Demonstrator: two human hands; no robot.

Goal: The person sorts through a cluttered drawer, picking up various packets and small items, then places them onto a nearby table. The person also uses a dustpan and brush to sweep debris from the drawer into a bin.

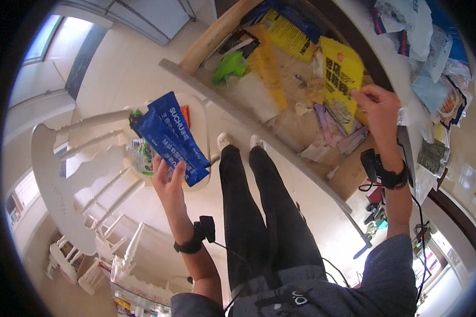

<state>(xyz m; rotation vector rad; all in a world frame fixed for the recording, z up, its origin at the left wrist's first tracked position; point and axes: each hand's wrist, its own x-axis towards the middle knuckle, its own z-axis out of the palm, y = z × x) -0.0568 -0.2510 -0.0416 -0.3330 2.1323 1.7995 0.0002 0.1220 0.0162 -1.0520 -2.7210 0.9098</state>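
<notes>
My left hand (168, 180) pinches two overlapping blue sachets (168, 132), printed with white writing, between thumb and fingers. They hang above the seat of a white wooden chair (200, 115), where a clear printed pouch (139, 154) and an orange-red item (185, 113) partly show behind them. On the other side, my right hand (380, 105) grips the edge of a yellow packet (342, 73) with black writing. That packet is held over an open wooden drawer (200, 49). Inside lie a green plastic piece (231, 66), another yellow packet (289, 35), an orange-yellow plastic sleeve (266, 67) and pinkish packets (333, 128).
Plastic bags and wrappers (434, 59) are heaped on the surface right of the drawer, with a dark flat packet (433, 155) nearer me. The drawer's front panel (261, 123) juts out across the floor before my shoes (224, 140). Cables run from both wrist straps.
</notes>
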